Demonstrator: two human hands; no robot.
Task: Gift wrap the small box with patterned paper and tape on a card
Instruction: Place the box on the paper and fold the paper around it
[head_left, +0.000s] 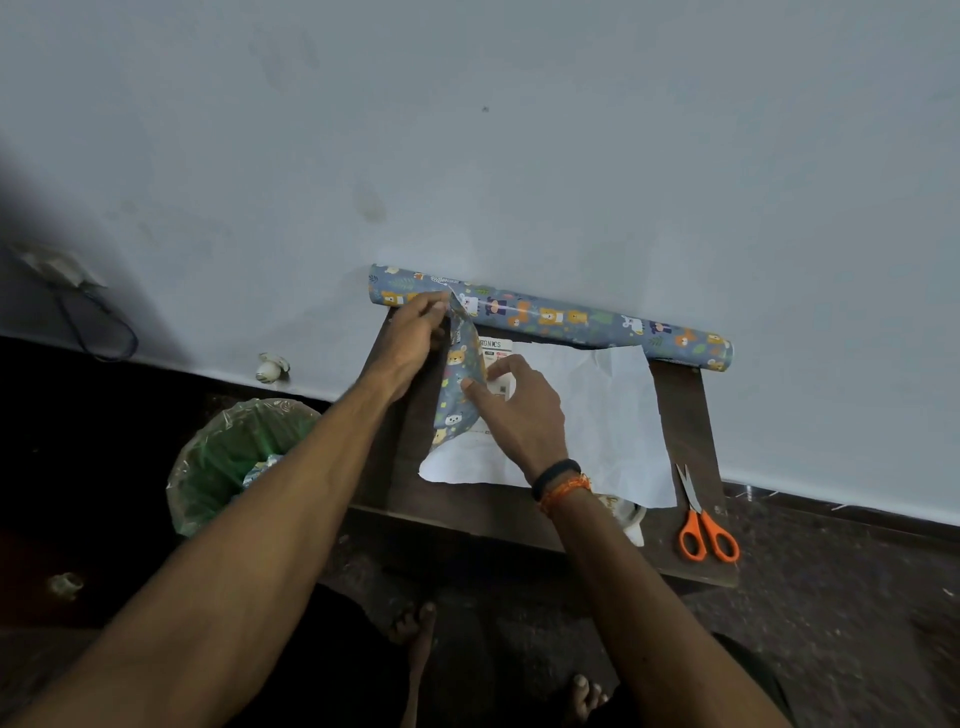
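We lift paper flap (460, 364) over box (496, 364): left hand (413, 338) pinches flap's far corner, right hand (519, 410) presses box just right of flap, fingers spread.

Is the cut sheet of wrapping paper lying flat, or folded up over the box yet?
Partly folded: the left hand lifts the sheet edge over the box; the rest lies flat, white side up.
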